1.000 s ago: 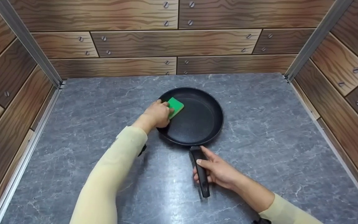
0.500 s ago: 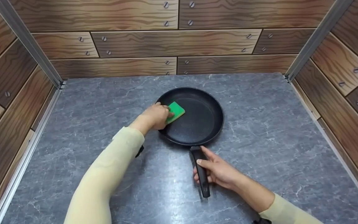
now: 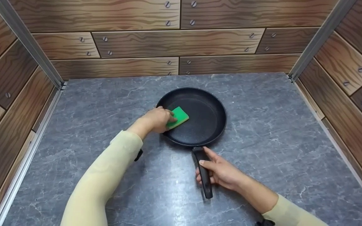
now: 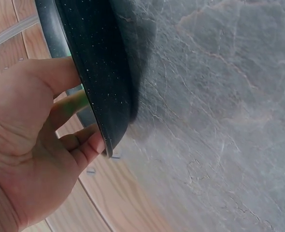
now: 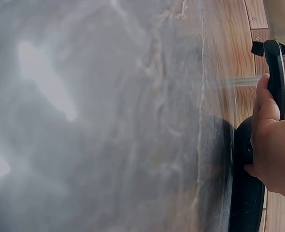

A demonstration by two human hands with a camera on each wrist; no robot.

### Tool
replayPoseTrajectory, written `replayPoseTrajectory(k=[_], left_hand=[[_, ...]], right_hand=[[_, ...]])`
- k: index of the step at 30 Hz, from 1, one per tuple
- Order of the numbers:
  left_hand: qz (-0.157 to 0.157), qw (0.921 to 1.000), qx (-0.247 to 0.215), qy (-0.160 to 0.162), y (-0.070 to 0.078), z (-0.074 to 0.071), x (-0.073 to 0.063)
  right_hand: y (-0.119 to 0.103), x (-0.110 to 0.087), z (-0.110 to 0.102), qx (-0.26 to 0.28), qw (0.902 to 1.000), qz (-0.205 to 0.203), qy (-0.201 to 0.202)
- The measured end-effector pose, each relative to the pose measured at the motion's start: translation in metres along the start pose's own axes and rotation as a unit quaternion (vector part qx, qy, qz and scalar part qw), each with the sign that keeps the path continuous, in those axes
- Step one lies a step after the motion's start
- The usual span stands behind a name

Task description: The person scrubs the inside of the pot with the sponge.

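A black frying pan (image 3: 201, 121) lies on the grey marbled surface, its handle (image 3: 204, 180) pointing towards me. Over the pan's left rim reaches my left hand (image 3: 158, 120), holding a green sponge (image 3: 181, 115) with a paler yellowish underside against the inside of the pan. In the left wrist view the pan's speckled outer wall (image 4: 101, 67) hides the fingertips of the left hand (image 4: 41, 125) and nearly all of the sponge. My right hand (image 3: 225, 172) grips the handle close to the pan, thumb on top and fingers around the side. The right wrist view also catches this right hand (image 5: 275, 150) on the handle (image 5: 276, 72).
The marbled tabletop (image 3: 272, 131) extends on all sides of the pan. Wood-patterned panels (image 3: 137, 44) wall the back and both sides, with grey metal rails (image 3: 30, 47) at the corners. Light reflects off the surface in front of the pan.
My left hand has slid the sponge towards me along the left inner side of the pan, the forearm shifting left and back. The right hand keeps its hold; the pan stays nearly in place.
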State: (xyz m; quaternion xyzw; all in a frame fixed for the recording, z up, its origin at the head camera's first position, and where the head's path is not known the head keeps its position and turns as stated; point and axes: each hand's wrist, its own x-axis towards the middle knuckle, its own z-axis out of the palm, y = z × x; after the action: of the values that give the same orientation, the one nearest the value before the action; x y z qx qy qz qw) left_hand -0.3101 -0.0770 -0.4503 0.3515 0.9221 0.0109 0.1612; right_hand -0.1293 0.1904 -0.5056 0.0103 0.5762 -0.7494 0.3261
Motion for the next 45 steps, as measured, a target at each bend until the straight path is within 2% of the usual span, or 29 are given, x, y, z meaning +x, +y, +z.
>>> replayPoseTrajectory(k=[12, 18, 33, 45], left_hand=[[0.017, 0.9990, -0.040, 0.007, 0.000, 0.002, -0.007], [0.041, 0.9982, -0.041, 0.016, 0.001, 0.002, -0.006], [0.070, 0.9935, -0.089, -0.013, 0.010, 0.001, -0.007], [0.108, 0.9899, -0.088, -0.027, 0.024, 0.004, -0.005]], right_hand=[[-0.001, 0.000, 0.000, 0.000, 1.0000, 0.001, 0.001], [-0.001, 0.000, -0.002, -0.004, 1.0000, -0.003, -0.009], [-0.001, 0.000, -0.002, 0.003, 0.9999, -0.005, -0.012], [-0.001, -0.001, -0.001, 0.004, 0.9999, 0.000, -0.012]])
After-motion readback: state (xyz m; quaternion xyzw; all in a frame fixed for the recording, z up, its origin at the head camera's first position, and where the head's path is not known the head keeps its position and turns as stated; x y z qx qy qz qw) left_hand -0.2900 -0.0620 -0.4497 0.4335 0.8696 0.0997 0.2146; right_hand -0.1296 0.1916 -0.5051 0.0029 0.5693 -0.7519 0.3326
